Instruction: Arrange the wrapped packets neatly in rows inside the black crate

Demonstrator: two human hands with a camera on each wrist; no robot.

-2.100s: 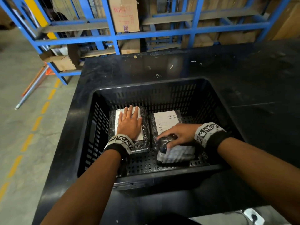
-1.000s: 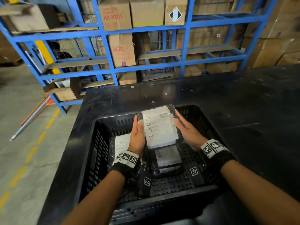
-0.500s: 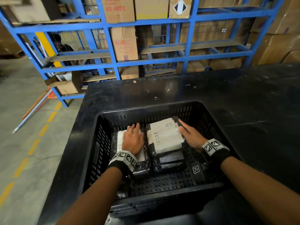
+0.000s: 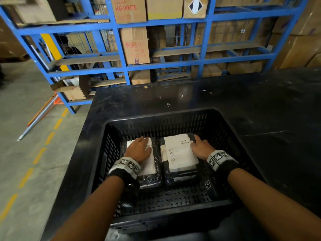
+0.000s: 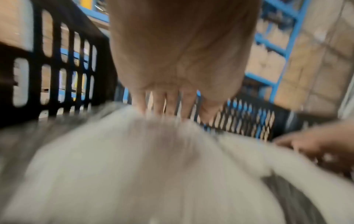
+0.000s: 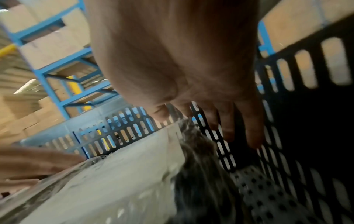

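One black crate (image 4: 156,122) sits on a black table (image 4: 260,105), and in it show two stacks of wrapped packets, side by side. The left packet (image 4: 149,164) lies under the left hand (image 4: 139,149), which rests flat on its white label with fingers straight and slightly spread, holding nothing. Just right of that hand is the right stack: a top packet (image 4: 178,153) lying on a lower packet (image 4: 180,176), whose dark wrapped edge shows at the near end. The right hand (image 4: 201,147) rests against the right edge of the top packet, fingers extended and relaxed, not curled round it. How many packets lie beneath the left one cannot be told.

Half a second ago the top packet sat tilted, its far end raised between both hands; now it lies flat and squared on the lower one, and the left hand has moved off its side onto the left packet. A second ago it was held up above the crate.

The left wrist view, badly blurred, shows the left hand (image 5: 178,60) with fingers (image 5: 172,103) straight over the pale left packet (image 5: 134,166) and the crate's slotted wall (image 5: 57,60) beyond. The right wrist view alone shows the right hand's (image 6: 182,60) fingers (image 6: 252,128) hanging past the top packet's (image 6: 114,181) edge toward the perforated crate floor (image 6: 277,189). Only the head view shows blue racking (image 4: 121,66) with cardboard boxes (image 4: 135,46) beyond both hands.
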